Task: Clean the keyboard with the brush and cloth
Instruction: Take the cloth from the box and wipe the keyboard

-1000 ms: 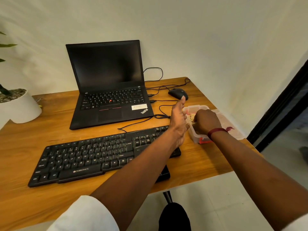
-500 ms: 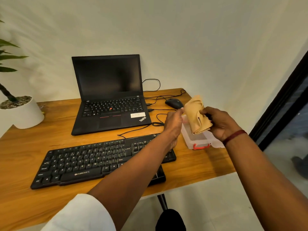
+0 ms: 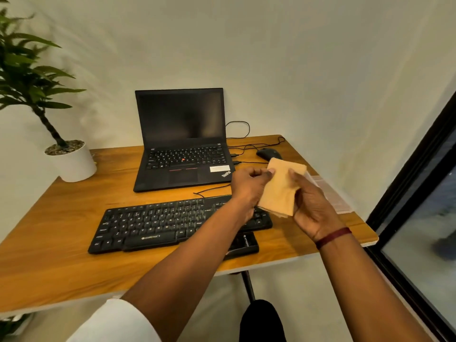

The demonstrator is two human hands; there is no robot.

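Both hands' fingers [image 3: 293, 175] pinch cloth [image 3: 281, 188], above keyboard [image 3: 158, 223] right end.

"zebronics" on the keyboard [image 3: 158, 228]; "thinkpad" on the laptop [image 3: 182, 154].

The cloth [image 3: 281, 188] and right hand [image 3: 312, 206] hide most of the plastic box [image 3: 333, 196]; the left forearm covers the keyboard's [image 3: 158, 223] right end.

Keyboard [image 3: 172, 222] before laptop [image 3: 183, 154]; plant [image 3: 66, 156] left.
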